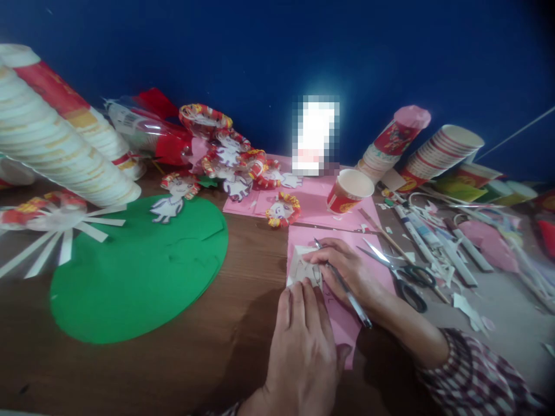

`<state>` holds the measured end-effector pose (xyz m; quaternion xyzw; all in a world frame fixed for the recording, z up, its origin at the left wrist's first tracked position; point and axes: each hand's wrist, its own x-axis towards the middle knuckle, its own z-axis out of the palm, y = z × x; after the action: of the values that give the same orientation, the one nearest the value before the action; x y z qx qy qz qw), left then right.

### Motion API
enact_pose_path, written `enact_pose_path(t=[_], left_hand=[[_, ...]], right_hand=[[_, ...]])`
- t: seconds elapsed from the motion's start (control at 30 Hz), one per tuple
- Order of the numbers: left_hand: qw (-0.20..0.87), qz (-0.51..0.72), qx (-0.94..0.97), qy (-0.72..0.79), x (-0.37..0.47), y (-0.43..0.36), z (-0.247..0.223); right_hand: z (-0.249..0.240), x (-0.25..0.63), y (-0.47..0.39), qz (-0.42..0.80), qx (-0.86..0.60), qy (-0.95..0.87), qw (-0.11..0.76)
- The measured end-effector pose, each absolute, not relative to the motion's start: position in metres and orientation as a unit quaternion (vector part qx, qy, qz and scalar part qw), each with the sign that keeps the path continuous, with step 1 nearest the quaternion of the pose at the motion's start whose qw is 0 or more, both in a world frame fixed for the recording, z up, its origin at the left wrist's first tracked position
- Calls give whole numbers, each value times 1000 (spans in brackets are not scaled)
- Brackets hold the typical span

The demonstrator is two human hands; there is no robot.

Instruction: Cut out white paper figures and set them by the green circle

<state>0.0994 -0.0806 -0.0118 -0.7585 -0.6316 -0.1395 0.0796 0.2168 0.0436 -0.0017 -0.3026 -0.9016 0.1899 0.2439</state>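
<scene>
My right hand (340, 268) grips a pen (349, 296), with its fingertips at the upper edge of a small white piece of paper (299, 268) bearing drawn lines. Flat across the lower part of that paper lies my left hand (303, 341), fingers stretched out and holding nothing. Under both hands is a pink sheet of paper (342, 341) with a few dark pen marks. A pair of scissors (401, 271) with black handles rests just right of my right hand, partly on the pink sheet.
A green paper disc (139, 277) covers much of the left. Paper cut-out figures (168, 205) and red-yellow rings (284, 209) lie behind. Tall paper cup stacks (65, 133) lean at left; another stack (442, 156) and a single cup (350, 190) stand right. Paper scraps (470, 312) litter the right.
</scene>
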Motion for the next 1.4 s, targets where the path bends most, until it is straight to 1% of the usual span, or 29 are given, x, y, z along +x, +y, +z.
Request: enact_pose_path(t=[0.07, 0.17, 0.2, 0.23, 0.37, 0.43, 0.6, 0.7, 0.87, 1.07, 1.4], left_hand=[[72, -138, -752, -640, 100, -80, -9], [81, -146, -751, -639, 101, -80, -8], [87, -150, -752, -637, 101, -80, -8], [92, -152, -752, -634, 101, -80, -8], [93, -146, -753, -635, 101, -80, -10], [85, -144, -755, -634, 101, -80, -10], [79, -143, -757, -633, 101, -81, -10], [75, -135, -756, -636, 101, -83, -12], [67, -115, -758, -639, 102, -83, -14], [62, -133, -752, -643, 102, -82, -13], [66, -135, -745, -650, 103, -83, -13]], right_hand=[[2, 218, 44, 208, -305, -897, 241], [14, 223, 43, 243, -318, -880, 256], [19, 224, 43, 253, -331, -866, 275], [24, 224, 42, 269, -329, -863, 272], [38, 217, 37, 377, -353, -810, 276], [36, 208, 36, 396, -370, -791, 286], [11, 191, 35, 503, -357, -741, 267], [4, 188, 35, 510, -363, -739, 249], [11, 189, 36, 504, -382, -746, 207], [13, 187, 40, 468, -353, -792, 170], [10, 186, 39, 446, -347, -810, 154]])
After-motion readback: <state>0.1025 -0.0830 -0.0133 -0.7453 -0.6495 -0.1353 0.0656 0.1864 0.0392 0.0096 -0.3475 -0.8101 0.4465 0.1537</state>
